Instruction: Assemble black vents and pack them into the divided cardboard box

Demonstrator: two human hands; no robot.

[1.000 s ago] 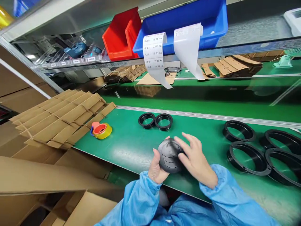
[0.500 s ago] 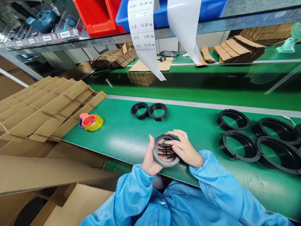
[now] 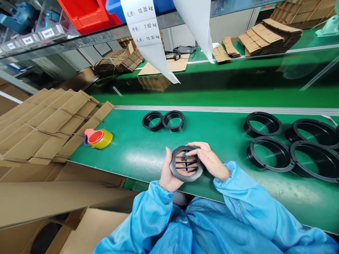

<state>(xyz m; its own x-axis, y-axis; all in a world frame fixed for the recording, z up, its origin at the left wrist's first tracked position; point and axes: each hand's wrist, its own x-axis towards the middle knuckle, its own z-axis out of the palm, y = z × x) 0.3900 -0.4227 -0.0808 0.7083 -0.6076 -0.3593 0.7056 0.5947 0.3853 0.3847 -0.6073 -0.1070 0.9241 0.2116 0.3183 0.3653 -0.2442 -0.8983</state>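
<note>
Room opens ahead across the smooth green table [image 3: 132, 155], its near edge just under my hands. I hold a round black plastic grille with slats [image 3: 186, 164] upright: left hand [image 3: 166, 175] fingers wrapped behind its left rim, right hand [image 3: 213, 164] fingers pinching its upper right rim. Large black plastic rings [image 3: 270, 154] lie well right.

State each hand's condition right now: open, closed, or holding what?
Left hand: shut on the black vent grille, gripping its left rim.
Right hand: shut on the same grille, fingers across its slats.

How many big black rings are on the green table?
4, all at the right: far-left ring, near-left ring, far-right ring, near-right ring. Others may lie beyond the frame edge.
</note>
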